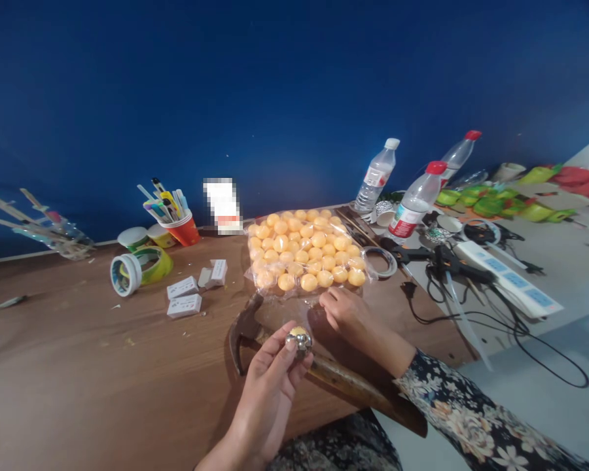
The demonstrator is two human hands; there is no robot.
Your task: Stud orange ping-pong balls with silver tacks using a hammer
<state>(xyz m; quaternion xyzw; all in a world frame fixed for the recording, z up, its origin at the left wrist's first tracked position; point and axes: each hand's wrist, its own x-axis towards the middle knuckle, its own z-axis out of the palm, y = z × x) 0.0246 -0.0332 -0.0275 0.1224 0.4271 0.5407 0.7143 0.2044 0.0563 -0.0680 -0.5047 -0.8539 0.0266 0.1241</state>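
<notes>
Between the fingertips of my left hand (269,386) is a small shiny metallic ball (300,341) with a yellowish top. My right hand (346,314) rests near the front edge of a clear bag of orange-yellow balls (304,252); its fingers are curled, and anything in them is hidden. Under my hands lies a claw hammer (346,378), its metal head to the left and its wooden handle running toward the lower right, partly covered by my left hand.
Small white boxes (184,305), tape rolls (157,265) and a red cup of pens (182,229) stand left. Plastic bottles (415,206), a tape ring (380,261), glue guns, cables and a white power strip (510,278) are on the right.
</notes>
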